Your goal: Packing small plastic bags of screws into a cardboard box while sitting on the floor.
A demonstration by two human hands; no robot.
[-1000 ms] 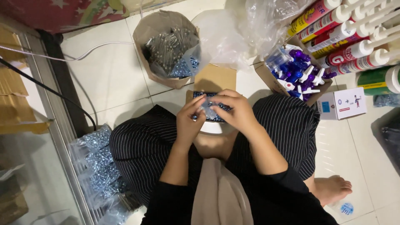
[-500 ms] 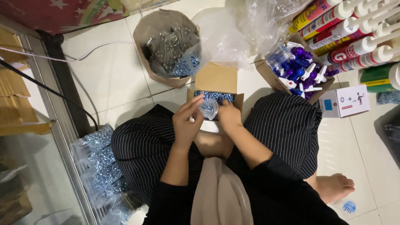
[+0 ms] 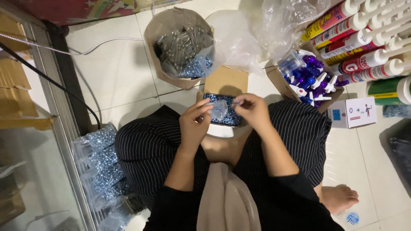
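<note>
1. Head view: a small clear plastic bag (image 3: pixel 219 110), holding what look like a few bluish screws, is held over the open carton of screws (image 3: pixel 222 116) on the lap.
2. Left hand (image 3: pixel 193 124) pinches its side; right hand (image 3: pixel 253 110) pinches its mouth.
3. Filled bags (image 3: pixel 102 164) lie stacked at the left; the carton remains quite full.

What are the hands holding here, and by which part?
Both hands hold a small clear plastic bag over the open box of screws: the left hand pinches its left top edge, the right hand its right top edge.
</note>
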